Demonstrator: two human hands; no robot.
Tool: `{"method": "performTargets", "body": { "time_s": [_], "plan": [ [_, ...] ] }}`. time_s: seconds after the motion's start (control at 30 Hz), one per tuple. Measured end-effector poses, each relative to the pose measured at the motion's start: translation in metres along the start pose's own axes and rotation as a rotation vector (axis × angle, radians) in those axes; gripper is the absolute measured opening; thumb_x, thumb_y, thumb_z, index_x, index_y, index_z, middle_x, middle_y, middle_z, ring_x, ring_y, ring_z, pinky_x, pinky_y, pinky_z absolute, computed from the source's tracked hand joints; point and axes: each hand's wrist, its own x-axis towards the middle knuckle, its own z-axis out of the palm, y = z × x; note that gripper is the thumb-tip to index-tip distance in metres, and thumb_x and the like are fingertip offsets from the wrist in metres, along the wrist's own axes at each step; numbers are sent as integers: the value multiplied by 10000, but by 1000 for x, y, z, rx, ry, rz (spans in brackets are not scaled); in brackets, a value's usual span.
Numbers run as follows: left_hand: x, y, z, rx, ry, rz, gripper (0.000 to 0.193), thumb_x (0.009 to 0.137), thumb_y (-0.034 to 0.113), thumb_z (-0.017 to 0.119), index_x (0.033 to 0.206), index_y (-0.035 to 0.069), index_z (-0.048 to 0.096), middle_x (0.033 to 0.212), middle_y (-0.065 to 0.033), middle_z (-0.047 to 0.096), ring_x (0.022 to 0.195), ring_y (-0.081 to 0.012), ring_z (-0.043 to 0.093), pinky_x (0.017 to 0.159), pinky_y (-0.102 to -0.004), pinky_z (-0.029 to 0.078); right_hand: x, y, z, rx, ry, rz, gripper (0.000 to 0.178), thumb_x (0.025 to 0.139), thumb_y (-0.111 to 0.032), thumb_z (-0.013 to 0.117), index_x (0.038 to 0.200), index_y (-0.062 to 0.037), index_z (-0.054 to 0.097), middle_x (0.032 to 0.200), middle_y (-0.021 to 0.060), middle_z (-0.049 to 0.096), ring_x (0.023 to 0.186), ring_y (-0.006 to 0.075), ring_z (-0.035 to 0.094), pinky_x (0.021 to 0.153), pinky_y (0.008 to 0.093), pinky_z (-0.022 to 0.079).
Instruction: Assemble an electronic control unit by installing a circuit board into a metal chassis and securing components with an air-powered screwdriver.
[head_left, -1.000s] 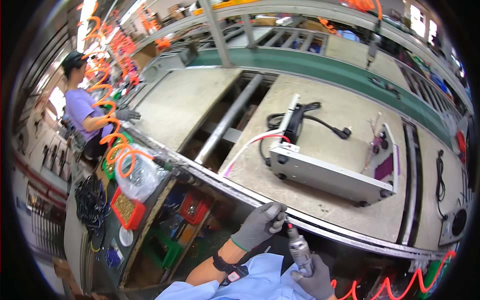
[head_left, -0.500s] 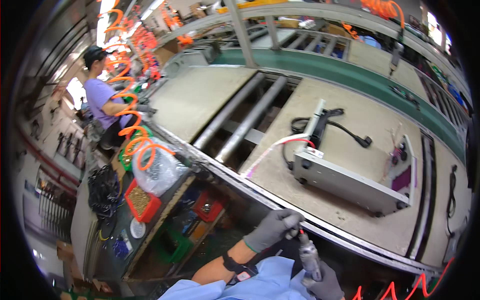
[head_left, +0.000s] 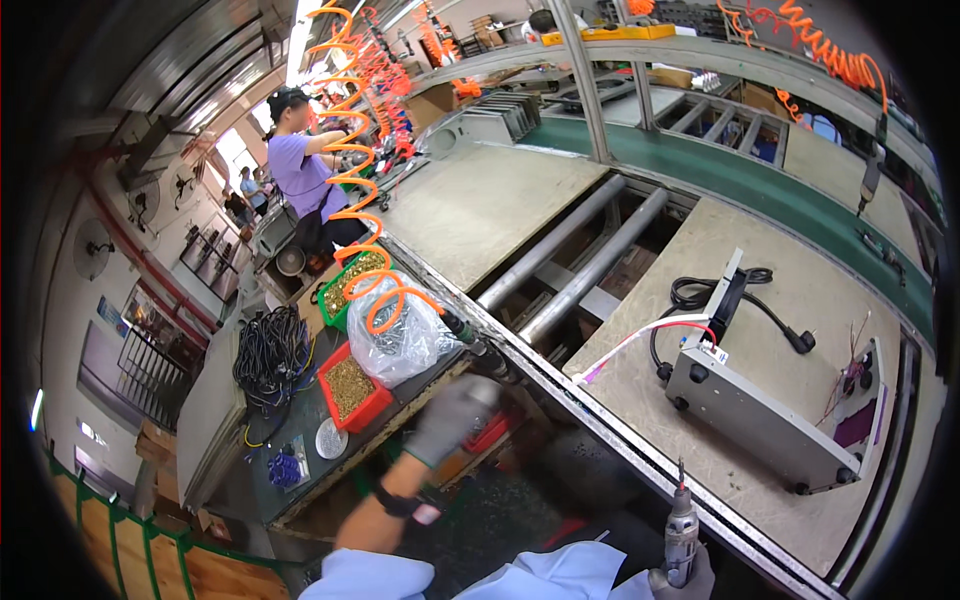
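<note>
My left hand [head_left: 455,415], in a grey glove, reaches over the shelf below the bench, above a red bin [head_left: 490,432] that it partly covers. Motion blurs its fingers, so I cannot see whether they hold anything. In my right hand [head_left: 698,578], also gloved, is a metal air screwdriver [head_left: 682,540], its bit pointing up, beside the conveyor's front rail. To the right, a grey metal chassis [head_left: 760,420] lies on a board [head_left: 640,390]. A black power cord [head_left: 775,318] and a white-and-red wire run from it.
On the left bench stand a red bin of small brass-coloured parts [head_left: 350,388], a green bin [head_left: 335,300], a clear plastic bag [head_left: 395,340] and a black cable bundle [head_left: 275,355]. An orange coiled hose [head_left: 355,190] hangs above. A co-worker in purple [head_left: 300,170] stands farther off.
My left hand has left the screwdriver's tip and moved left over the lower shelf. The screwdriver stays in my right hand. The whole view has swung left.
</note>
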Motion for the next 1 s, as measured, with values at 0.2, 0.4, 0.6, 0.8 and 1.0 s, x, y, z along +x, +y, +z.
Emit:
{"method": "performTargets", "body": {
  "time_s": [0.2, 0.4, 0.6, 0.8, 1.0],
  "plan": [
    [116, -107, -165, 1098, 355, 235, 211, 909, 214, 607, 1004, 71, 728, 991, -218, 721, 963, -408, 693, 823, -510, 548, 0, 4, -5, -56, 36, -8, 639, 784, -177, 833, 1356, -31, 587, 1131, 186, 725, 1031, 273, 719, 879, 368, 550],
    [154, -152, -190, 1193, 114, 140, 210, 904, 221, 611, 1002, 79, 729, 991, -213, 719, 956, -402, 694, 815, -506, 549, -7, 2, -3, -40, 21, -7, 639, 791, -173, 844, 1353, -12, 587, 1151, 186, 722, 1052, 260, 714, 890, 361, 547],
    [163, -142, -189, 1157, 94, 114, 209, 899, 228, 614, 1000, 86, 729, 990, -207, 718, 948, -395, 695, 807, -502, 549, -12, 5, -4, -15, 48, -11, 643, 787, -161, 847, 1353, -10, 582, 1137, 181, 720, 1040, 255, 712, 879, 358, 547],
    [172, -128, -190, 1046, 119, 159, 205, 892, 236, 618, 986, 93, 730, 976, -200, 716, 930, -383, 698, 796, -493, 551, -9, 10, -8, -88, 53, -33, 614, 788, -152, 832, 1338, -23, 591, 1115, 192, 721, 1023, 279, 724, 856, 373, 555],
    [165, -125, -198, 889, 95, 76, 178, 891, 216, 629, 932, 94, 752, 864, -160, 734, 830, -309, 731, 757, -439, 565, -10, 12, -9, -41, 55, -31, 608, 789, -146, 826, 1340, -37, 594, 1117, 181, 721, 1032, 280, 722, 872, 367, 551]
  ]
}}
